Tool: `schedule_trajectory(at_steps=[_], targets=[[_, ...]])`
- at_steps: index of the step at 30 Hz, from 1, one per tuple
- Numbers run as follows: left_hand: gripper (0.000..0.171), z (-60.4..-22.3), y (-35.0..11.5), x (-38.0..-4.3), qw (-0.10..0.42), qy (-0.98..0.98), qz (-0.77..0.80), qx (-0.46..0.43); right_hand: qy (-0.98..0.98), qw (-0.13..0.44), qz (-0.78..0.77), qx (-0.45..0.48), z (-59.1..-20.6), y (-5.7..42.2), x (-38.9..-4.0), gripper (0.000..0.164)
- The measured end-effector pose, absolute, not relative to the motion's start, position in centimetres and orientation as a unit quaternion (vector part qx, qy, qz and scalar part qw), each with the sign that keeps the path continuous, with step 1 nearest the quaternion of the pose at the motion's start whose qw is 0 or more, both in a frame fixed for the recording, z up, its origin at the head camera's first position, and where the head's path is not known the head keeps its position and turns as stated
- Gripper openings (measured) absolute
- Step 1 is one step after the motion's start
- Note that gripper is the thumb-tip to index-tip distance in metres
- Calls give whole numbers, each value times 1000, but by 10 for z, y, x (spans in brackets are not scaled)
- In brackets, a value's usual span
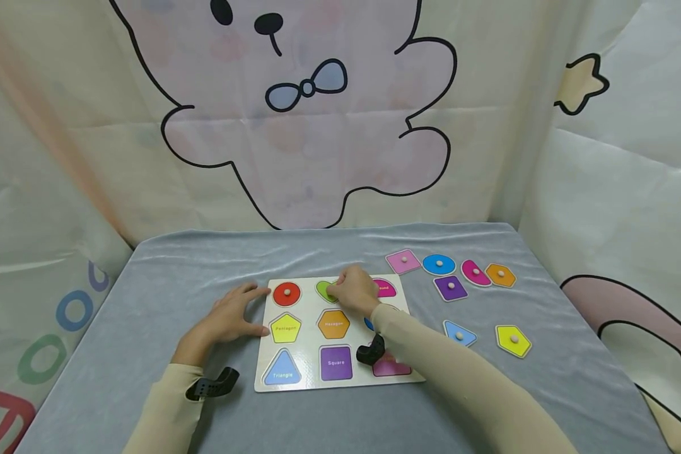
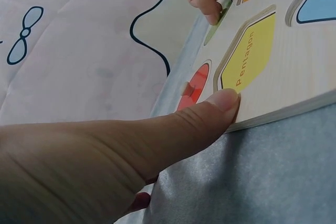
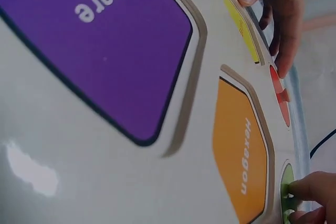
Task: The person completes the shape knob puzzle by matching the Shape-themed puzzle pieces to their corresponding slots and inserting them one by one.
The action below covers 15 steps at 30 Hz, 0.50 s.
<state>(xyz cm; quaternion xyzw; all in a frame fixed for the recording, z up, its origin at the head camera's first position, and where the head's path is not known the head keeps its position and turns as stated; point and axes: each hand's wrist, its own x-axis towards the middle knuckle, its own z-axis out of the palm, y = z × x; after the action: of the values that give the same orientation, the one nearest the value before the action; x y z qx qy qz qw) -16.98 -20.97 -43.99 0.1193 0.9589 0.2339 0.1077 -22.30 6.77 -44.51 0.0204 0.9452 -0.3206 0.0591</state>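
A white shape puzzle board point(image 1: 309, 375) lies on the cloth with printed slots such as the Pentagon point(image 2: 249, 51), Hexagon point(image 3: 241, 150) and Square point(image 3: 100, 51). At its top row, my right hand point(image 1: 354, 291) pinches the knob of a green puzzle piece point(image 3: 286, 192), which sits at its slot; the fingers partly cover it. My left hand point(image 1: 229, 318) rests along the board's left edge, thumb by the Pentagon slot and fingers near the top corner. The red circle piece point(image 1: 286, 294) with its knob lies in the top left slot.
Right of the board lie loose knobbed pieces: pink point(image 1: 397, 265), blue oval point(image 1: 431, 260), magenta half-round point(image 1: 470, 270), orange hexagon point(image 1: 507, 279), purple square point(image 1: 459, 291), blue triangle point(image 1: 453, 328) and yellow pentagon point(image 1: 505, 334). Printed curtains stand behind the grey cloth point(image 1: 176, 265).
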Motion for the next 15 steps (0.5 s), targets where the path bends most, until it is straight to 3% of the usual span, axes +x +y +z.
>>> schedule_trajectory(at_steps=[6, 15], targets=[[87, -440, -211, -171, 105, 959, 233, 122, 941, 62, -332, -8, -442, 71, -222, 33], [87, -441, -211, -171, 105, 959, 233, 122, 912, 116, -394, -9, -438, 82, -224, 34]])
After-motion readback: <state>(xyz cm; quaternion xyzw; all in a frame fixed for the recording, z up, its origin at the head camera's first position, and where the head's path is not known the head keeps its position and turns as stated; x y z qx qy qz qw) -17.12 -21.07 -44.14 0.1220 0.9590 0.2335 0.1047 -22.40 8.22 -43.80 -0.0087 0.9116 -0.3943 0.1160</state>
